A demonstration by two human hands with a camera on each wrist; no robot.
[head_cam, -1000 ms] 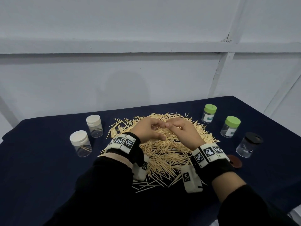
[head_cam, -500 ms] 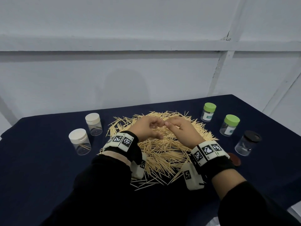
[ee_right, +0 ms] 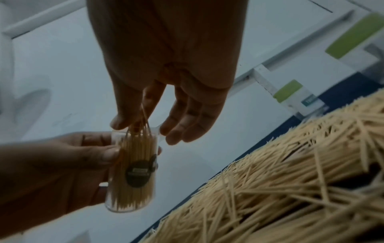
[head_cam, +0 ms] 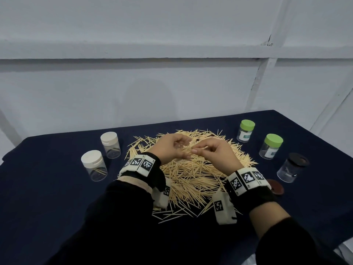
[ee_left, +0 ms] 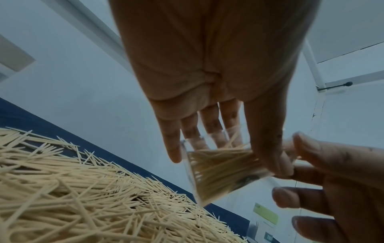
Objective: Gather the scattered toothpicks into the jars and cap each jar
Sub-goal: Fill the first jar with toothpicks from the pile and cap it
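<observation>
A big heap of toothpicks (head_cam: pixel 191 175) lies on the dark blue table (head_cam: pixel 47 188). Above the heap my left hand (head_cam: pixel 172 148) grips a small clear jar (ee_right: pixel 133 164) packed with upright toothpicks, its mouth uncapped and a dark round label on its side. My right hand (ee_right: pixel 141 125) sits at the jar's mouth, with thumb and forefinger pinching a few toothpicks (ee_right: pixel 144 118) whose tips reach into the jar. In the left wrist view the jar (ee_left: pixel 224 169) is tilted between my left fingers and thumb.
Two white-capped jars (head_cam: pixel 94 165) (head_cam: pixel 110 144) stand at the left. Two green-capped jars (head_cam: pixel 246 131) (head_cam: pixel 271 146) and a dark-lidded jar (head_cam: pixel 292 167) stand at the right. A brown lid (head_cam: pixel 275 188) lies beside the dark-lidded jar. A grey wall rises behind the table.
Both hands stay together over the heap. The jar and the pinched toothpicks have barely shifted.
</observation>
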